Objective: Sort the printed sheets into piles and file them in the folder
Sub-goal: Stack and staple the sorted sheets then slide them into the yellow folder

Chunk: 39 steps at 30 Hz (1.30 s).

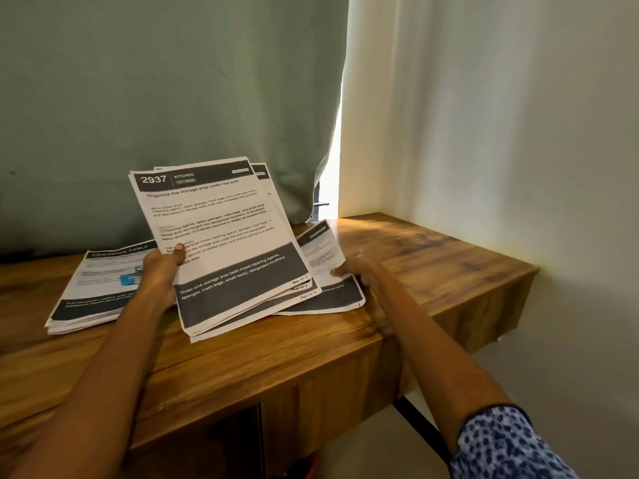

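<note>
1. Head view: we hold a fanned sheaf (221, 243) of printed sheets tilted up above the bench (432, 271), its lower edge just over the wood.
2. Our left hand (162, 271) grips the sheaf at its left edge, thumb curled onto the top page and the fingers hidden behind.
3. Our right hand (359, 271) pinches the near corner of a loose sheet (323, 250), which curls upward off a flat sheet (332, 299) lying on the bench to the right of the sheaf.
4. A second pile (93, 288) lies on the bench to the left, with a small blue object (129, 279) resting on it; we cannot tell what that object is.
5. We see no folder in this view.
6. Handling, as we judge it: the sheets are light, thin and floppy. A single page bends under its own weight, so it is better taken by an edge or corner with a pinch, while the sheaf holds stiffer when we clamp it along one side. The fanned pages could slide apart if the grip loosens.
7. Writing on the top page: "2937", "KITCHEN", and the heading "Organize the storage area under the sink". The dark band at the bottom starts "Under-sink storage area (with mixed cleaning agents, sponges, trash bags, small tools)".
8. Handwritten page notes sit at the lower right corners of the fanned pages; the digits look like 1, 5 and 6.
9. The left pile's header reads "DRESSING TABLE".
</note>
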Each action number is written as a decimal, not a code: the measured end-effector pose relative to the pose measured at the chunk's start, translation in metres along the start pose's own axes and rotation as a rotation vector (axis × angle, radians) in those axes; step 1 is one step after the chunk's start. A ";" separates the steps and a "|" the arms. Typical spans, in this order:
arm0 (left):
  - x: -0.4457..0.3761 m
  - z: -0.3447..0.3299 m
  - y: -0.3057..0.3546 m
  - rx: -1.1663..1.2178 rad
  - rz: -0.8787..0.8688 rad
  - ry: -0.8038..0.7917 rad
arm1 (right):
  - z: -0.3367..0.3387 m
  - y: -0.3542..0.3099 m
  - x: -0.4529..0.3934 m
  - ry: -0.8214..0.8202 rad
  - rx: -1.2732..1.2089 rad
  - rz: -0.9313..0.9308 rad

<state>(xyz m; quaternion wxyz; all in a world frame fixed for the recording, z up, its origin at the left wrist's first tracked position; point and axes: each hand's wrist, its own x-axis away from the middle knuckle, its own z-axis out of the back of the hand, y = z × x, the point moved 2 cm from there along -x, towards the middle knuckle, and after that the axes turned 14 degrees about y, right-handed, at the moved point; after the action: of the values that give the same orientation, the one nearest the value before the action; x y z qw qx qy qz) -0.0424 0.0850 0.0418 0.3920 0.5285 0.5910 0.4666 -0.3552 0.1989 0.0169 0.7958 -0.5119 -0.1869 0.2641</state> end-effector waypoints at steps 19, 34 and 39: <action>-0.008 0.005 0.008 0.258 0.022 -0.057 | -0.005 -0.082 0.036 -0.252 -0.645 0.236; 0.012 -0.008 0.003 0.056 -0.150 0.013 | -0.034 -0.090 0.069 -0.236 -0.414 0.452; 0.024 -0.004 0.009 -0.035 -0.472 0.026 | -0.042 -0.086 0.075 -0.082 -0.368 0.510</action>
<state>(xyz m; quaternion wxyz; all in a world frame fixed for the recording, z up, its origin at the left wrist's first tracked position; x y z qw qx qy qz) -0.0476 0.1086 0.0522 0.4918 0.3629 0.6951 0.3786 -0.2529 0.1858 0.0801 0.5897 -0.6666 -0.1293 0.4373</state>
